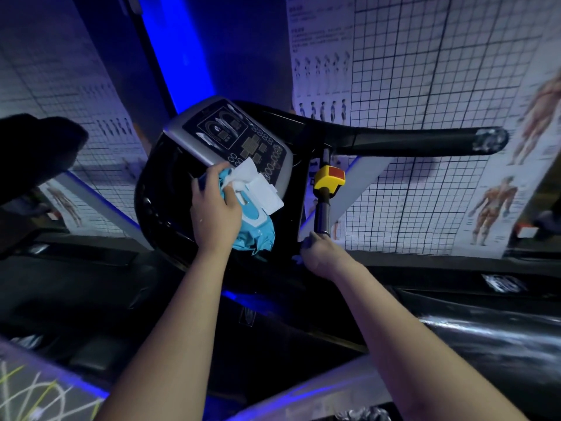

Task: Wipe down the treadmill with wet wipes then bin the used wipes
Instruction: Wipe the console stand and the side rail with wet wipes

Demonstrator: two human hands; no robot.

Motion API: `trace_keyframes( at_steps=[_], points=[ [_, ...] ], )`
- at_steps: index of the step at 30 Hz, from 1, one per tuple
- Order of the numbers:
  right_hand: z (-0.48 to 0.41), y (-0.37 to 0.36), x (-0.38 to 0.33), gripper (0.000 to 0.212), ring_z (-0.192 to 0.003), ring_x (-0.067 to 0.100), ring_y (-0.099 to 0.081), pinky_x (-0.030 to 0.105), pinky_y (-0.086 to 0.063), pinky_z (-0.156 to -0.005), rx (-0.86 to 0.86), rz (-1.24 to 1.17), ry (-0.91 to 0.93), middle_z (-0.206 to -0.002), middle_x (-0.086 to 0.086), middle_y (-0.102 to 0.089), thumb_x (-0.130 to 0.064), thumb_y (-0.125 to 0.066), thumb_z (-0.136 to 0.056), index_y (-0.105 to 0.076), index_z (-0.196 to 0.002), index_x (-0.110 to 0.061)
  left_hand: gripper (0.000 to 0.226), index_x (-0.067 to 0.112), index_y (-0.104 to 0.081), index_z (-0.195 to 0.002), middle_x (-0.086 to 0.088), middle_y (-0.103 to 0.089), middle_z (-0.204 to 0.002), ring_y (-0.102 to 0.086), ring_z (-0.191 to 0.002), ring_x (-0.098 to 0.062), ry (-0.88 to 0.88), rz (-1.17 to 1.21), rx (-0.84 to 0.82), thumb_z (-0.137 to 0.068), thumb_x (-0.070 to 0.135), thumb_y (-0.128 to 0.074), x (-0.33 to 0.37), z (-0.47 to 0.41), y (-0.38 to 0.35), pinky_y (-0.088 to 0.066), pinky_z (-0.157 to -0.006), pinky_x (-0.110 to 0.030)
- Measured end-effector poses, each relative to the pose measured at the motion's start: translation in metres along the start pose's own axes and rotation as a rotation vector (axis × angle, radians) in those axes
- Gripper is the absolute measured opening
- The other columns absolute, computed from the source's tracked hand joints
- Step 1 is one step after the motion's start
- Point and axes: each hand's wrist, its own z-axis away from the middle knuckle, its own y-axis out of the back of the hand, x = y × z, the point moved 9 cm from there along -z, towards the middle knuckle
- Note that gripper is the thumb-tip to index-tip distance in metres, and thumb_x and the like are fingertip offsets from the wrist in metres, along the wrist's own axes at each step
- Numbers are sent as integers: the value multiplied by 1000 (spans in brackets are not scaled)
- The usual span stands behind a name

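**Desk:** What is the setting?

**Photographer:** A dim room washed in blue from a bright blue light strip (182, 56) on the far wall. White grid-lined wall charts (425, 71) hang on both sides, and an anatomy poster of muscle figures (516, 177) is on the right. In the centre is the grey-framed black treadmill console (230, 138), tilted in the wide lens. A long black padded handlebar (425, 141) runs off to its right.

**Desk:** And the wipes?

**Photographer:** The left hand (215, 214) grips a blue soft plastic pack of wet wipes (258, 229) against the console's lower edge. The fingers and thumb are clamped round the pack's upper end. Its white rectangular flap (267, 192) is folded open, and a crumpled white wipe (246, 171) sticks out of the opening, lying over the console's bottom row of buttons.

**Desk:** The other hand?

**Photographer:** The right hand (318, 253) is curled round the lower end of a short black-and-grey grip bar (322, 211). The bar sits just right of the console's lower corner, below a yellow stop switch with a red button (329, 177). The fingertips are hidden behind the bar.

**Desk:** Pose?

**Photographer:** Both bare forearms reach up and forward from the bottom of the view. The left arm is angled in toward the console and the right arm toward the bar, with the hands near each other but apart.
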Motion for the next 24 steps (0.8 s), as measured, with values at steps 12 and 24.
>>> trace_keyframes(
  at_steps=[12,24],
  points=[
    [1,-10,5,95,-154,23,17,47,6,-121,-150,65,159,-167,3,16,-74,-34,-85,-21,-160,-17,37,32,-60,-137,-5,-54,-138,-54,-110,-14,-44,51,-67,-105,14,-55,2,-2,-6,-46,-84,-29],
    [71,46,25,45,-132,25,-53,35,-41,-108,102,-88,288,-142,1,-59,-51,-45,-103,-53,-143,-30,39,27,-61,-139,-11,-54,-138,-61,-117,-29,-56,33,-11,-104,9,-54,20,14,6,-42,-86,-26]
  ],
)
